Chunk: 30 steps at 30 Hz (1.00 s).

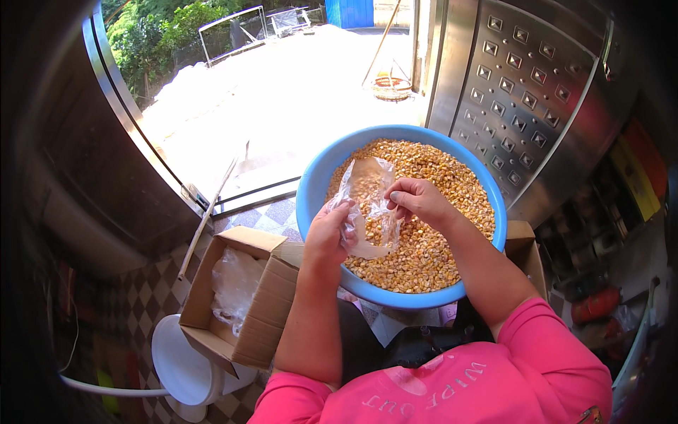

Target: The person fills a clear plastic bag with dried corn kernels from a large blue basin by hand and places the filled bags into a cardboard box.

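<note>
Before me stands a wide blue plastic basin (309,204) filled with dried corn kernels (424,270). A clear plastic bag (365,177) spreads over the kernels, between my two hands. Its left side is gripped by my left hand (329,229), thumb on top. At the bag's right edge, the thumb and fingertips of my right hand (419,200) pinch the thin film. Kernels show through the bag, so I cannot tell whether any lie inside it.
Left of the basin, an open cardboard box (265,312) holds crumpled clear plastic (237,283), with a white bucket (185,365) beside it. A wooden stick (207,217) leans by the doorway. Right are a studded metal door (490,90) and another cardboard box (524,252). Outside sits a basket (392,89).
</note>
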{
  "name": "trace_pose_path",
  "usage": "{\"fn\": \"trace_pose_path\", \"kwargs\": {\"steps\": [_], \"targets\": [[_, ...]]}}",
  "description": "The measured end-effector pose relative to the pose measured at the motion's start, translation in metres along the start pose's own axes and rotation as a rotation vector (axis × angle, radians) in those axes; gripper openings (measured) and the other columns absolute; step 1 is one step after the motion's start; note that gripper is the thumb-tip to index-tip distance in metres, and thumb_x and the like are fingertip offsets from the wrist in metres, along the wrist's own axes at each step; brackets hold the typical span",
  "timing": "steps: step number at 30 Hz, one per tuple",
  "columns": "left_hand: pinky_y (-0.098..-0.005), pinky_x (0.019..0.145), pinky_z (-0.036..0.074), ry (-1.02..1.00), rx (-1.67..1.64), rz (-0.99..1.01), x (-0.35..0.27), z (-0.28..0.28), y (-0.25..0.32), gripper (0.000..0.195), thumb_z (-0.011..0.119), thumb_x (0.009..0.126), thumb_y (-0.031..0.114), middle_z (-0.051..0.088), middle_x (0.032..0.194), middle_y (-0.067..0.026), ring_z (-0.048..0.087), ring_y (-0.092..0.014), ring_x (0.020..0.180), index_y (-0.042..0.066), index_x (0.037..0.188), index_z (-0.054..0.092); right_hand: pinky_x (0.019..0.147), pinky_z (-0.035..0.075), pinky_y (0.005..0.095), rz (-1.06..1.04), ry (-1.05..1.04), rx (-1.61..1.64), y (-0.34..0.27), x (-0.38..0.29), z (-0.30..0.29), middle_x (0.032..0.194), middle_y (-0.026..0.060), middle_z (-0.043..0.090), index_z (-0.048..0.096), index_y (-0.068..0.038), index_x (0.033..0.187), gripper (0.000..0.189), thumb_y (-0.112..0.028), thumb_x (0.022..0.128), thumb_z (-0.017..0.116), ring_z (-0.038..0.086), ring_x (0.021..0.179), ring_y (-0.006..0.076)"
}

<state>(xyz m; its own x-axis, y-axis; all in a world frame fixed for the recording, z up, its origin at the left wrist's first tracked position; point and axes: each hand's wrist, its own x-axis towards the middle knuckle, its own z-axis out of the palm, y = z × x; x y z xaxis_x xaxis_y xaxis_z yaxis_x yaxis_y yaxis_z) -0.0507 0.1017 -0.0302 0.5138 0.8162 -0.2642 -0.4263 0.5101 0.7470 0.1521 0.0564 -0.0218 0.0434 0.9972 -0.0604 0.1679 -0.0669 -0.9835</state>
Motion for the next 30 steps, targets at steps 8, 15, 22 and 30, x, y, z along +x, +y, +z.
{"fn": "trace_pose_path", "kwargs": {"steps": [8,15,22,30], "targets": [[-0.0208,0.033,0.03,0.013,-0.009,0.009,-0.001,0.002,0.001,0.016,0.052,0.084,0.013,0.046,0.059,0.0,0.041,-0.008,0.041,0.003,0.097,0.052,0.069,0.047,0.0376,0.022,0.024,-0.829,0.033,-0.022,-0.021,0.081,0.0158,0.061,0.061,-0.004,0.087,0.019,-0.017,0.076,0.055,0.06,0.076,0.0276],[-0.0202,0.033,0.03,0.025,-0.006,0.019,-0.001,0.003,0.001,0.017,0.052,0.084,0.012,0.046,0.06,-0.0011,0.041,-0.009,0.041,0.003,0.098,0.052,0.074,0.045,0.0414,0.112,-0.41,-1.03,0.017,-0.028,0.016,0.088,0.0198,0.06,0.058,-0.003,0.095,0.035,-0.032,0.076,0.057,0.058,0.084,0.0343],[-0.0198,0.033,0.03,0.013,-0.017,0.009,0.001,0.002,0.001,0.016,0.052,0.084,0.012,0.047,0.061,-0.0013,0.042,-0.009,0.042,0.003,0.097,0.052,0.076,0.045,0.0411,0.15,-0.567,-1.086,0.008,-0.037,0.032,0.091,0.0195,0.06,0.057,-0.003,0.099,0.034,-0.029,0.076,0.058,0.058,0.087,0.0339],[-0.0197,0.034,0.031,0.027,-0.016,0.0,-0.001,0.003,0.003,0.013,0.051,0.085,0.012,0.048,0.061,-0.0008,0.042,-0.009,0.042,0.004,0.095,0.053,0.069,0.046,0.0362,0.043,-0.456,-0.806,0.024,-0.025,-0.003,0.081,0.015,0.061,0.058,-0.003,0.091,0.023,-0.019,0.075,0.058,0.059,0.075,0.0268]]}}
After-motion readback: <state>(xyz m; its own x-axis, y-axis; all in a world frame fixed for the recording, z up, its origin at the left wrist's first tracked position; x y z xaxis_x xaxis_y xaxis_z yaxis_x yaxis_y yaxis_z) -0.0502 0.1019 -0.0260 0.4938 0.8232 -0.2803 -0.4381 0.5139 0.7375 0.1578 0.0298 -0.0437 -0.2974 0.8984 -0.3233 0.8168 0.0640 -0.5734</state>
